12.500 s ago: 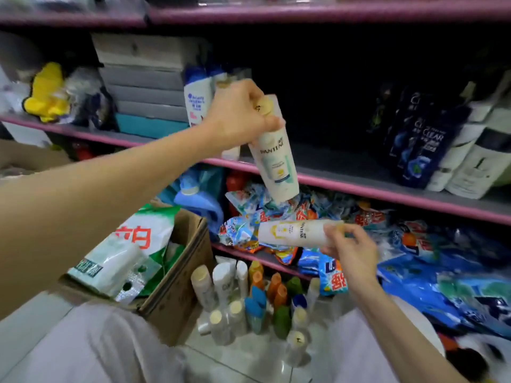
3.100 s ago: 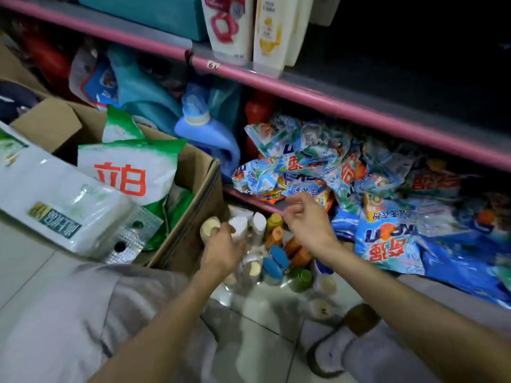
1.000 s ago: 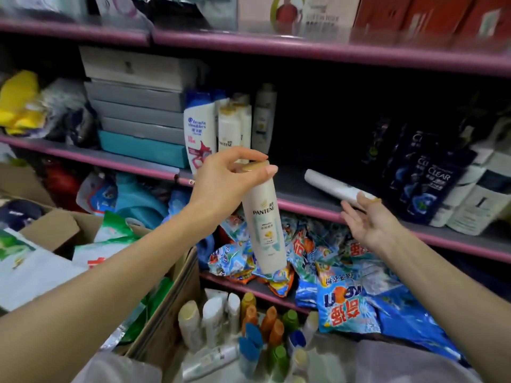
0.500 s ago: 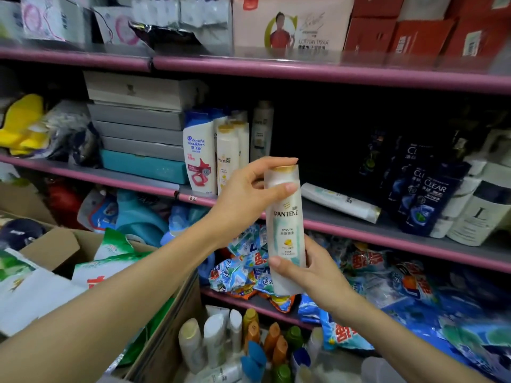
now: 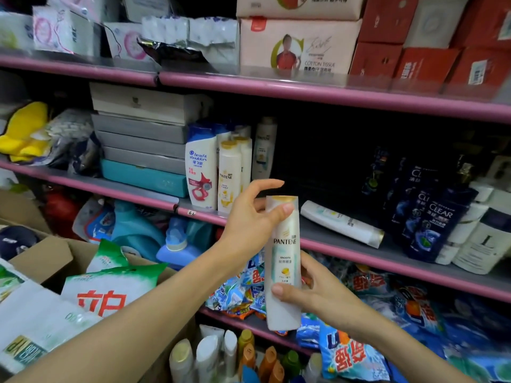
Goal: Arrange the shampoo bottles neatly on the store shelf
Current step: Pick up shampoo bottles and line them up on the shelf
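Observation:
I hold a white Pantene bottle upright in front of the pink-edged middle shelf. My left hand pinches its gold cap end, and my right hand grips its lower body from behind. On the shelf stand a Head & Shoulders bottle and upright Pantene bottles. Another white bottle lies on its side to the right. Several more bottles stand on the floor below.
Dark Clear shampoo packs and white bottles fill the shelf's right end; stacked grey boxes fill its left. Detergent bags crowd the lower shelf. A cardboard box with washing powder stands at the left.
One second ago my right hand let go of the lying bottle on the shelf. It then came down to grip the Pantene bottle's lower body, joining the left hand, which has raised the bottle slightly.

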Demonstrator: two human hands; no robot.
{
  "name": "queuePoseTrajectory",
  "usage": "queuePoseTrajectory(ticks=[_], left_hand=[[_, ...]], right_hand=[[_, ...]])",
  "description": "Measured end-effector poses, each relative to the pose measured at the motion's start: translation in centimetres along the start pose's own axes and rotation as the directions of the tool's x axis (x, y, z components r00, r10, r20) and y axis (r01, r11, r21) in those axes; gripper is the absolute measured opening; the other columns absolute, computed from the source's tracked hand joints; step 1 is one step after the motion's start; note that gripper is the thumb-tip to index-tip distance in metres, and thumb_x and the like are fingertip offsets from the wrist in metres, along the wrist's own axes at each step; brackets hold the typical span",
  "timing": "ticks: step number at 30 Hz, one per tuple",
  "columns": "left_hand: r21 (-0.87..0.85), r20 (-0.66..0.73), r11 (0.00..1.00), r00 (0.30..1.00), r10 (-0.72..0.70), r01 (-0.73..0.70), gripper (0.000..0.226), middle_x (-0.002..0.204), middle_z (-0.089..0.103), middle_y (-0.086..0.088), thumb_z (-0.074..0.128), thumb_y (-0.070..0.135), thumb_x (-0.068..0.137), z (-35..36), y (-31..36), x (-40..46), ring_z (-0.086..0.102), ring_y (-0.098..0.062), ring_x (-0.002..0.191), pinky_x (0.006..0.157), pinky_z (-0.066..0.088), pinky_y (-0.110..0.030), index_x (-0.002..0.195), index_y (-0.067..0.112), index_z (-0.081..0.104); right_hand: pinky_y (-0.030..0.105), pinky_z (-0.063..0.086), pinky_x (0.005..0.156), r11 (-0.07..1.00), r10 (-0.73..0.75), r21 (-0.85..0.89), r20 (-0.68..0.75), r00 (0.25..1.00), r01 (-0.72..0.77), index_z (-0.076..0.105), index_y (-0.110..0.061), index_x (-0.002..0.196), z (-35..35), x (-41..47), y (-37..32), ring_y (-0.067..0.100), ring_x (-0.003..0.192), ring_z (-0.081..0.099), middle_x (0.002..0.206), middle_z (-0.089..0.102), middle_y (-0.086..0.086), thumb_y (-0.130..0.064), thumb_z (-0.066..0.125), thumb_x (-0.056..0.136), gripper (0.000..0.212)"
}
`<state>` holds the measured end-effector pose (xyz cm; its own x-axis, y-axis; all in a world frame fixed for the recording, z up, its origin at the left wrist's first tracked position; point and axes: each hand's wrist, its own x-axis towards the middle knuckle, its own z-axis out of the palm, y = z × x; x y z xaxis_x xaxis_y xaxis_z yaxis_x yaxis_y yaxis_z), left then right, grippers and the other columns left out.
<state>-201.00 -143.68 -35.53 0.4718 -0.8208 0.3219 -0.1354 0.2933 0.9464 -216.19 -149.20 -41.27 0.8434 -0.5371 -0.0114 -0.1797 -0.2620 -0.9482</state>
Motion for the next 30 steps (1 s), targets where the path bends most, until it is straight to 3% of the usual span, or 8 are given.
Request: queuePoseTrajectory(ticks=[3, 9, 12, 14, 16, 19, 25, 30], left_hand=[[-0.028, -0.059, 0.998, 0.997, -0.055, 0.054, 0.034, 0.097, 0.071, 0.004, 0.066, 0.027, 0.087, -0.1, -0.6, 1.2, 0.068, -0.001, 0.086, 0.065, 0.051, -0.011, 0.120, 0.027, 0.055], [0.191, -0.378, 0.973, 0.924, -0.047, 0.128, 0.035, 0.109, 0.058, 0.012, 0.059, 0.030, 0.092, -2.0, -2.9, 4.9, 0.054, 0.005, 0.090, 0.080, 0.044, -0.020, 0.125, 0.023, 0.048], [0.333, -0.477, 0.926, 0.879, 0.003, 0.177, 0.044, 0.124, 0.052, 0.002, 0.062, 0.025, 0.090, -3.4, -5.0, 6.7, 0.053, -0.011, 0.103, 0.086, 0.040, -0.025, 0.129, 0.016, 0.043], [0.420, -0.512, 0.885, 0.858, 0.047, 0.202, 0.048, 0.127, 0.047, -0.002, 0.065, 0.024, 0.087, -4.0, -6.4, 7.6, 0.050, -0.017, 0.110, 0.086, 0.037, -0.024, 0.128, 0.014, 0.041], [0.492, -0.522, 0.841, 0.849, 0.078, 0.225, 0.053, 0.127, 0.044, -0.003, 0.068, 0.025, 0.085, -4.1, -7.8, 8.1, 0.047, -0.017, 0.112, 0.087, 0.034, -0.024, 0.128, 0.014, 0.040], [0.554, -0.511, 0.801, 0.852, 0.112, 0.227, 0.061, 0.129, 0.042, -0.005, 0.071, 0.029, 0.082, -3.8, -9.6, 8.6, 0.044, -0.020, 0.116, 0.096, 0.036, -0.029, 0.131, 0.015, 0.038], [0.584, -0.580, 0.751, 0.806, 0.122, 0.307, 0.073, 0.129, 0.045, -0.003, 0.075, 0.036, 0.076, -3.8, -12.1, 9.5, 0.044, -0.023, 0.121, 0.097, 0.034, -0.043, 0.134, 0.018, 0.034], [0.604, -0.596, 0.724, 0.793, 0.130, 0.335, 0.072, 0.127, 0.045, -0.001, 0.075, 0.038, 0.075, -4.0, -13.2, 9.9, 0.043, -0.020, 0.120, 0.099, 0.030, -0.041, 0.132, 0.020, 0.036]], right_hand=[[0.036, 0.054, 0.092, 1.000, -0.015, 0.014, -0.078, 0.997, 0.017, 0.050, -0.038, 0.124, -0.6, 1.6, 0.2, 0.004, 0.105, 0.065, 0.118, 0.065, -0.015, -0.040, 0.077, 0.075, 0.056], [0.013, 0.053, 0.073, 0.992, -0.126, -0.048, -0.401, 0.907, 0.117, 0.051, -0.037, 0.117, -3.4, 8.5, -0.7, -0.009, 0.096, 0.061, 0.111, 0.062, -0.022, -0.031, 0.075, 0.078, 0.046], [0.005, 0.047, 0.062, 0.982, -0.182, -0.144, -0.502, 0.845, 0.126, 0.048, -0.034, 0.116, -5.0, 13.6, -0.5, -0.017, 0.084, 0.057, 0.101, 0.057, -0.027, -0.028, 0.075, 0.080, 0.045], [0.015, 0.049, 0.071, 0.982, -0.158, -0.175, -0.544, 0.824, 0.073, 0.050, -0.027, 0.118, -5.5, 17.1, 0.5, -0.002, 0.088, 0.059, 0.104, 0.059, -0.016, -0.027, 0.075, 0.079, 0.046], [0.024, 0.049, 0.074, 0.988, -0.111, -0.153, -0.560, 0.821, 0.028, 0.051, -0.020, 0.118, -5.3, 20.1, 1.9, 0.010, 0.090, 0.059, 0.107, 0.061, -0.006, -0.026, 0.076, 0.079, 0.047], [0.019, 0.047, 0.070, 0.992, -0.094, -0.124, -0.564, 0.820, 0.028, 0.050, -0.026, 0.112, -4.6, 23.5, 3.3, 0.008, 0.089, 0.058, 0.103, 0.059, -0.010, -0.028, 0.075, 0.079, 0.041], [0.002, 0.038, 0.057, 0.991, -0.118, -0.110, -0.501, 0.858, 0.073, 0.050, -0.026, 0.112, -3.8, 27.4, 4.1, -0.014, 0.075, 0.049, 0.088, 0.052, -0.026, -0.023, 0.074, 0.080, 0.040], [0.005, 0.038, 0.062, 0.994, -0.091, -0.090, -0.472, 0.877, 0.054, 0.050, -0.025, 0.111, -3.2, 28.6, 5.5, 0.001, 0.085, 0.055, 0.095, 0.057, -0.015, -0.024, 0.079, 0.076, 0.045]])
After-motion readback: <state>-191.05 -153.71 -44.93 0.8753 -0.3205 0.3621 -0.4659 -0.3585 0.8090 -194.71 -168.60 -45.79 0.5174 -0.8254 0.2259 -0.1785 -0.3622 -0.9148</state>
